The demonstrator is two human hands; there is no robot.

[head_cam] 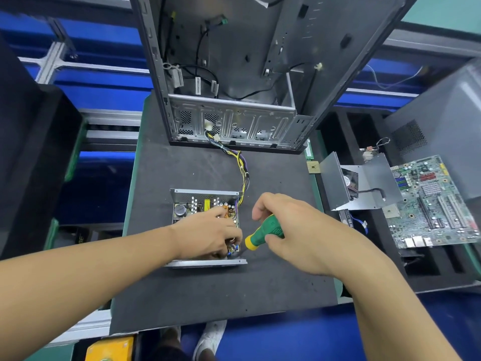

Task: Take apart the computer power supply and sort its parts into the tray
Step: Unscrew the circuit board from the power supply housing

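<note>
Open computer case [234, 121], motherboard [432, 204] to its right

No lettering can be read; the motherboard [429, 201] markings are too small.

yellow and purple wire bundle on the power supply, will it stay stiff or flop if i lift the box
Probably floppy: the yellow, black and purple wire bundle lies in loose curves on the dark mat. It would likely trail and drag, since its far end reaches the grey metal computer case. Its white connectors might snag there.
</note>
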